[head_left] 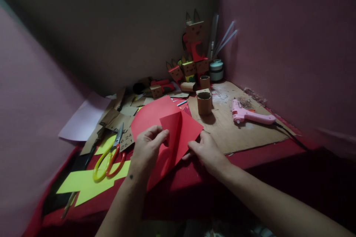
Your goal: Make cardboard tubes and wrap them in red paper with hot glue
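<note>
Red paper [189, 133] lies angled over the near edge of the table, with one part folded up into a raised crease down its middle. My right hand [210, 153] grips its right corner, thumb on top and fingers underneath. Over the left part of the paper, my left hand [147, 146] is closed, its thumb and curled fingers pressed together at the sheet; the fingertips are partly hidden. Scissors [114, 155] with one yellow and one red handle lie left of my left hand, blades pointing away.
Yellow paper pieces [94, 185] and printed cardboard [118, 120] lie at left. A cardboard ring [204, 103] stands on a cardboard sheet [233, 139], near a pink glue gun [250, 114] with a cord. Behind are cardboard animal figures [194, 40] and a pale jar [216, 70]. Walls enclose both sides.
</note>
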A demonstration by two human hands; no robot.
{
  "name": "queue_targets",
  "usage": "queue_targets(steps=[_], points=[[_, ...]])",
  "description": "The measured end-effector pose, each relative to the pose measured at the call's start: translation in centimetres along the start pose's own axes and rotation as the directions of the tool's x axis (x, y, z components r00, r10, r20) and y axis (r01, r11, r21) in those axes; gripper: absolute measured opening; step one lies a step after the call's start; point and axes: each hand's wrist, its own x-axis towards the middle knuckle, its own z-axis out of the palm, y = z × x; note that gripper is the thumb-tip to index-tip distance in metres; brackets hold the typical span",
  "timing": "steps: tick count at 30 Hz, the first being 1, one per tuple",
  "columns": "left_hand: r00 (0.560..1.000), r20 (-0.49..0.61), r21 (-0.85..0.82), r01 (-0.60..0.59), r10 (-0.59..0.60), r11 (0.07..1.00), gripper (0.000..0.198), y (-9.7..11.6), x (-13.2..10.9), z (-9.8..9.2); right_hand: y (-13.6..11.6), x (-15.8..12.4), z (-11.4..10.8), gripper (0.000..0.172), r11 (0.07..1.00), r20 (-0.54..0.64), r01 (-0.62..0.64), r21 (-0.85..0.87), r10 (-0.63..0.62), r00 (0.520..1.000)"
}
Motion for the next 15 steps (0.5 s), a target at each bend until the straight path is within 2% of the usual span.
queue_targets(steps=[2, 4, 6, 7, 8, 9, 10, 11, 12, 13, 15], points=[[0.987, -0.130, 0.123, -0.079, 0.095, 0.989, 0.023, 0.8, -0.6, -1.0, -0.5, -0.1, 0.0, 0.014, 0.989, 0.067, -0.084, 0.122, 0.076, 0.995], [0.940, -0.286, 0.240, -0.120, 0.188, 0.963, 0.019, 1.5, -1.5, -1.9, -0.9, -0.1, 0.0, 0.019, 0.973, 0.103, -0.103, 0.205, 0.084, 0.991], [0.842, -0.417, 0.416, -0.158, 0.342, 0.896, 0.013, 1.9, -2.2, -2.6, -1.3, -0.3, -0.1, 0.032, 0.975, 0.111, -0.117, 0.190, 0.097, 0.989], [0.786, -0.441, 0.518, -0.172, 0.434, 0.838, 0.012, 1.9, -2.5, -3.0, -1.6, -0.5, -0.2, 0.036, 0.988, 0.101, -0.089, 0.125, 0.077, 0.992], [0.736, -0.436, 0.612, -0.179, 0.518, 0.770, 0.011, 1.7, -2.7, -3.3, -1.9, -0.8, -0.3, 0.040, 0.999, 0.085, -0.029, 0.027, 0.026, 0.996], [0.706, -0.412, 0.683, -0.180, 0.576, 0.708, 0.011, 1.5, -2.7, -3.6, -2.2, -1.1, -0.6, 0.040, 0.992, 0.052, 0.085, -0.089, -0.081, 0.995], [0.695, -0.390, 0.727, -0.171, 0.604, 0.666, 0.011, 1.2, -2.6, -3.9, -2.7, -1.5, -1.0, 0.041, 0.940, 0.039, 0.269, -0.208, -0.267, 0.963], [0.696, -0.380, 0.747, -0.156, 0.609, 0.646, 0.012, 0.8, -2.4, -4.2, -3.2, -2.0, -1.5, 0.045, 0.851, 0.033, 0.428, -0.303, -0.440, 0.898], [0.705, -0.383, 0.755, -0.134, 0.597, 0.642, 0.012, 0.3, -2.1, -4.5, -3.7, -2.4, -2.3, 0.049, 0.756, 0.024, 0.532, -0.380, -0.567, 0.823], [0.714, -0.394, 0.755, -0.108, 0.579, 0.647, 0.012, -0.2, -1.8, -4.7, -4.1, -2.9, -3.3, 0.049, 0.664, 0.016, 0.598, -0.449, -0.663, 0.748], [0.736, -0.401, 0.751, -0.076, 0.545, 0.656, 0.014, -1.2, -1.3, -4.9, -4.9, -3.6, -6.0, 0.050, 0.579, -0.013, 0.627, -0.521, -0.740, 0.673]])
